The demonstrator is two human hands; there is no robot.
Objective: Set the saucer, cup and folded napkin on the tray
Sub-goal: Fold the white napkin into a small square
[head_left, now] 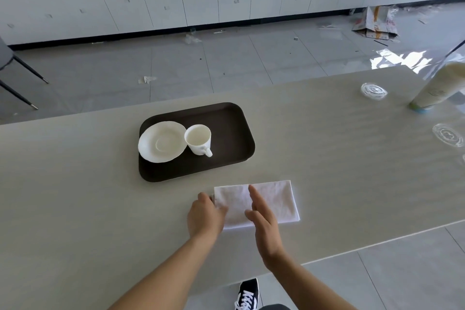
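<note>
Showing a head-camera view down onto a pale beige table [327, 158], with both bare forearms reaching in from the lower edge. A dark brown rectangular tray [234, 133] with rounded corners lies on the table beyond the hands. On its left part rests a white saucer [161, 142] with a wavy rim, which overhangs the tray's left edge slightly. A white cup [198, 139] stands upright on the tray floor just right of the saucer, beside it rather than on it; whether the two touch cannot be told. The cup's handle points toward the viewer and to the right. The right part of the tray is bare.

A white folded napkin [274, 199] lies flat on the table, on the near side of the tray and apart from it. The left hand [205, 216] is curled at the napkin's left edge, fingers closed on the cloth there. The right hand [264, 224] is open, fingers straight and together, held edge-on over the middle of the napkin; whether it presses the cloth cannot be told.

At the far right of the table lie two clear plastic lids [373, 91], one farther away and one nearer the right border, and a stack of paper cups in a clear sleeve [437, 88] leans toward the upper right. A black-and-white sneaker [247, 294] shows on the grey tiled floor [176, 65] below the table edge.
</note>
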